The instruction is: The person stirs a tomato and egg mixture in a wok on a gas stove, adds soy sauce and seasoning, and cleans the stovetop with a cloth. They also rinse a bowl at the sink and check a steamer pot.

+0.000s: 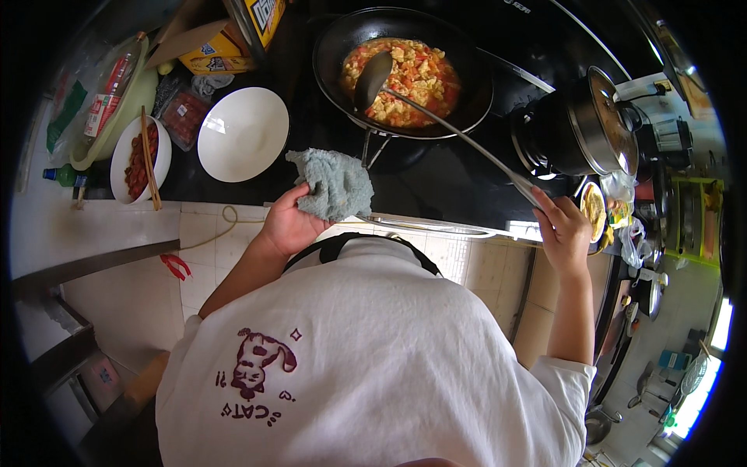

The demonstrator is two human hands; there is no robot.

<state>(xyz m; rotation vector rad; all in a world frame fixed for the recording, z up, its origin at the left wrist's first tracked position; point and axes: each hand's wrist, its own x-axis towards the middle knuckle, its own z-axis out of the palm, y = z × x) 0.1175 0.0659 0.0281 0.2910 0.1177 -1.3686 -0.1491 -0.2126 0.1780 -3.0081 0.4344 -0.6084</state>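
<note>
A black wok (478, 99) on the cooktop holds scrambled egg with tomato (429, 76) in red sauce. My right hand (563, 230) grips the handle end of a long metal ladle (461, 135), whose bowl rests in the food at the wok's left side. In my left hand (295, 225) is a folded grey-blue cloth (338, 185), held beside the wok's handle (376, 146); the cloth hides some of my fingers. A white bowl (244, 134) with nothing in it stands left of the wok.
Farther left are a white bowl of reddish food (118, 169) with chopsticks (149, 157) across it, a packaged tray of meat (185, 117) and a green basin (131, 87). A lidded pot (607, 122) stands right of the wok, with a plate of food (593, 213) near the counter edge.
</note>
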